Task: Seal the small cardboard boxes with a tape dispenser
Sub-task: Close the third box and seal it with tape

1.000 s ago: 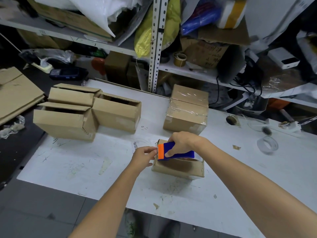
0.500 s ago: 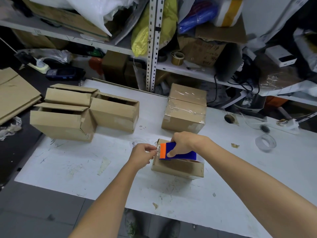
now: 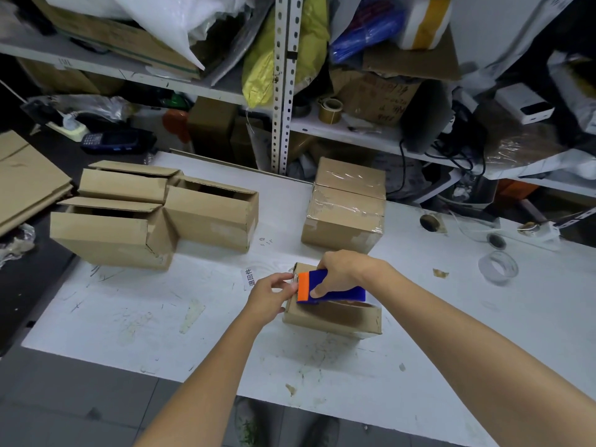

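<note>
The small cardboard box (image 3: 335, 317) lies on the white table (image 3: 161, 301), and the right hand (image 3: 342, 272) grips the blue and orange tape dispenser (image 3: 329, 290) on top of this box, probably to line the roll up with the flap seam. At the box's left end the left hand (image 3: 271, 295) pinches what seems to be the free tape end (image 3: 294, 280), I think to fix it over the edge before the pull. Behind the box stand two sealed boxes (image 3: 345, 217), and to its far left are three open boxes (image 3: 206, 214).
</note>
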Demonstrator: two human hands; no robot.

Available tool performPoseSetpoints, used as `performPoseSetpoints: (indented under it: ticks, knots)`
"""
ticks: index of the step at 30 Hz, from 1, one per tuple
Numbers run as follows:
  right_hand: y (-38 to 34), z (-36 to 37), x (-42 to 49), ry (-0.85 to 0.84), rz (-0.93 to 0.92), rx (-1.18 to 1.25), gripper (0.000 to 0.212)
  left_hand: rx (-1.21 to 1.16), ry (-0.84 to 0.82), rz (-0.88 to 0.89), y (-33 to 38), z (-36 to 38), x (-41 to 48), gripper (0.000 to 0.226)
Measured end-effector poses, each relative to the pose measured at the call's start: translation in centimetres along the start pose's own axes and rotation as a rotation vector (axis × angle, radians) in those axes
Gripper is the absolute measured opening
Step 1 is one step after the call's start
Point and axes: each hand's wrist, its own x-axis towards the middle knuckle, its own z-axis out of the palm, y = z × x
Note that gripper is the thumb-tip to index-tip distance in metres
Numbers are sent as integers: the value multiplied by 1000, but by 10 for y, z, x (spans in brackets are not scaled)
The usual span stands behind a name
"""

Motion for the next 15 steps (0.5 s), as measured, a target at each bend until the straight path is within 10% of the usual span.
performPoseSetpoints:
  ticks: [15]
  knots:
    - [75, 16, -32, 13, 30, -25, 64, 38, 105, 46, 5, 9, -5, 33]
